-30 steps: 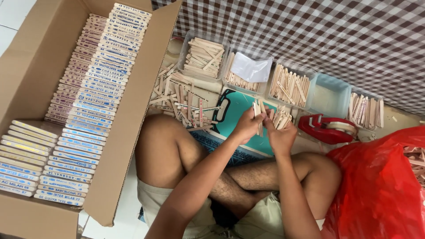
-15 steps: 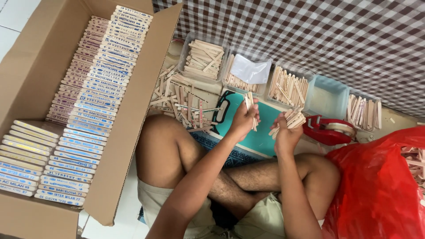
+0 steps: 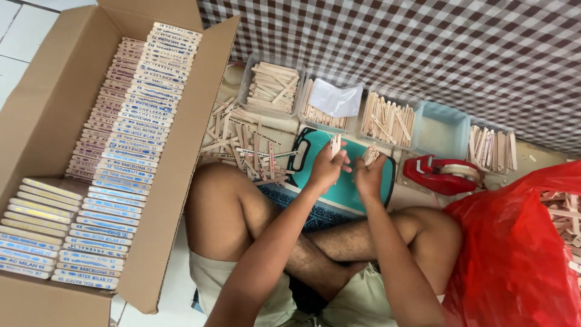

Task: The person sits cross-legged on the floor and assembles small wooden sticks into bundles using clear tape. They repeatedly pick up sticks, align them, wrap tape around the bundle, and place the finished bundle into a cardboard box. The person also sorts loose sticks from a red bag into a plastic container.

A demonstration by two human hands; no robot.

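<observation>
I sit cross-legged on the floor. My left hand grips a few thin wooden sticks upright over a teal cutting board. My right hand is close beside it, closed on a small bundle of wooden sticks. The two hands nearly touch above the board. A loose heap of wooden sticks and strips lies just left of the board.
A large open cardboard box at left holds rows of flat printed packs. Several clear tubs of sticks line a checkered cloth. A red tape dispenser and a red plastic bag are at right.
My hands parted about half a second ago, the right going toward the tape dispenser, and have come back together over the teal board, each still holding sticks.
</observation>
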